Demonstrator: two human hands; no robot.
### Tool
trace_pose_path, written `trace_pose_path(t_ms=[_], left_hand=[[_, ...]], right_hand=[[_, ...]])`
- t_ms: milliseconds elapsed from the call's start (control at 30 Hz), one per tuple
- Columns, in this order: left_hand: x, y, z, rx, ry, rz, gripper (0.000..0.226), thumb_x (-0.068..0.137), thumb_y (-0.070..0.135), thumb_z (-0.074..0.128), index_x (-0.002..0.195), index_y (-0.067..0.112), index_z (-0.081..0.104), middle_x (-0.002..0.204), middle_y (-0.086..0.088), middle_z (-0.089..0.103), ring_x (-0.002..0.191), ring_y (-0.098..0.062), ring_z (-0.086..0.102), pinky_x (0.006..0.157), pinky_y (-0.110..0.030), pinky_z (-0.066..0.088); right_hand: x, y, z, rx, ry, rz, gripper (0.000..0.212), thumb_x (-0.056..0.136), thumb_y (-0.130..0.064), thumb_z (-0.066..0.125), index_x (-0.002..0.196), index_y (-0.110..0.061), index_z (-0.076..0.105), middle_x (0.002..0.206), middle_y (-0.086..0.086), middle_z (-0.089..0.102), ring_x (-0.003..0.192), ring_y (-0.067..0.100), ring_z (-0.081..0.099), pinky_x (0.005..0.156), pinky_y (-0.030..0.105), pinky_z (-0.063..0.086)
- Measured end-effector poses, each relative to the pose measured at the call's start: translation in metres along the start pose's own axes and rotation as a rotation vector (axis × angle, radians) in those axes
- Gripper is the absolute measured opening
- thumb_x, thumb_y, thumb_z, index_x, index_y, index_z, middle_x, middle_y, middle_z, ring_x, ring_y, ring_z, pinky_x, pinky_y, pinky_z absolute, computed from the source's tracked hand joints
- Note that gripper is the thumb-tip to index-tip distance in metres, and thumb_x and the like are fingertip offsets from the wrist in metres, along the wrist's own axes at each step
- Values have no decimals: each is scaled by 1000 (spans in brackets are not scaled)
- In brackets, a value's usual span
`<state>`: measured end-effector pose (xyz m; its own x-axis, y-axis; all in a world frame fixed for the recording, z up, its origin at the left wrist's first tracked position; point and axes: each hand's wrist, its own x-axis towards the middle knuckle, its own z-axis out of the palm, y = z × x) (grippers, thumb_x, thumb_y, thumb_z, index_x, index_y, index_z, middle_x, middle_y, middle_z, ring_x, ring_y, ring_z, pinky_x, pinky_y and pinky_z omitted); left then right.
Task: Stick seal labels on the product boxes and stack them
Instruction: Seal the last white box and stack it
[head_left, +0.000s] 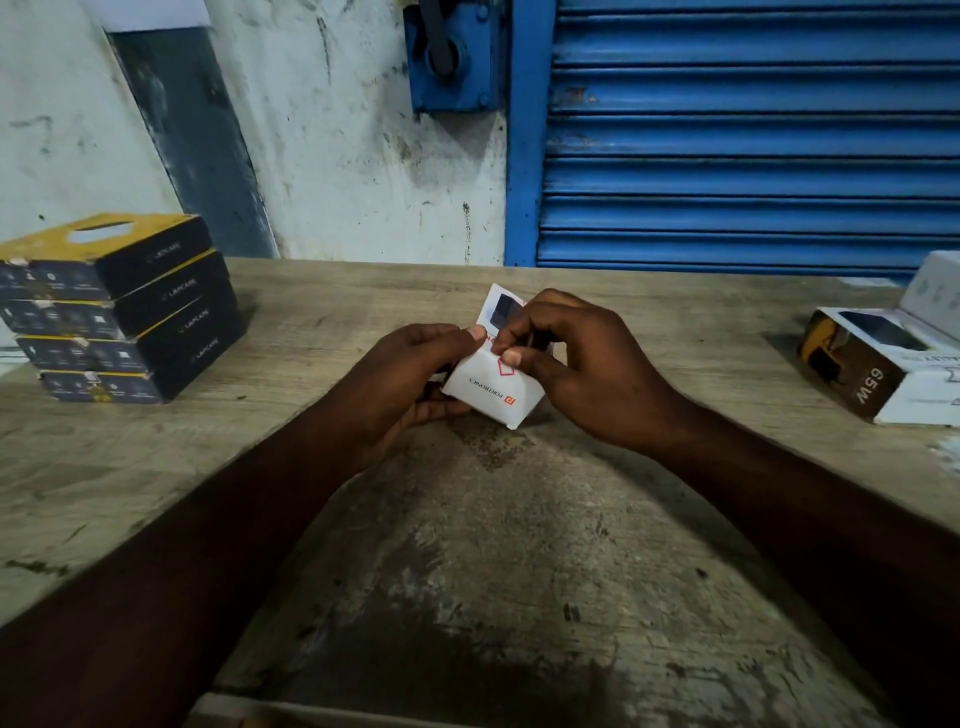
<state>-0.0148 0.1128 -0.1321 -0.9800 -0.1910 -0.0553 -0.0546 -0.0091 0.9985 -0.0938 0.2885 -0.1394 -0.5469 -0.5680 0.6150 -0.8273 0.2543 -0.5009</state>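
Note:
A small white product box (491, 393) with red printing is held above the middle of the wooden table (467, 545). My left hand (410, 379) grips the box from its left side, thumb on the top edge. My right hand (576, 364) covers the box's right side, and its thumb and forefinger pinch at a red-edged seal label (503, 366) on the near top edge. Part of the box's top is hidden behind my fingers.
A stack of several black-and-yellow boxes (124, 312) stands at the left of the table. At the right edge lies a brown-and-white box (878, 369) marked 65W, with a white box (935, 288) behind it. A blue roller shutter (753, 135) is behind the table.

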Motion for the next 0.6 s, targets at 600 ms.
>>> trace_pose_path(t_ms=[600], left_hand=[[8, -6, -1, 11, 55, 0, 49, 88, 37, 73, 129, 12, 61, 108, -9, 76, 100, -20, 73, 84, -38, 61]], right_hand=[[1, -3, 1, -194, -82, -12, 4, 92, -21, 57, 90, -24, 60, 95, -4, 52, 86, 11, 50, 73, 28, 40]])
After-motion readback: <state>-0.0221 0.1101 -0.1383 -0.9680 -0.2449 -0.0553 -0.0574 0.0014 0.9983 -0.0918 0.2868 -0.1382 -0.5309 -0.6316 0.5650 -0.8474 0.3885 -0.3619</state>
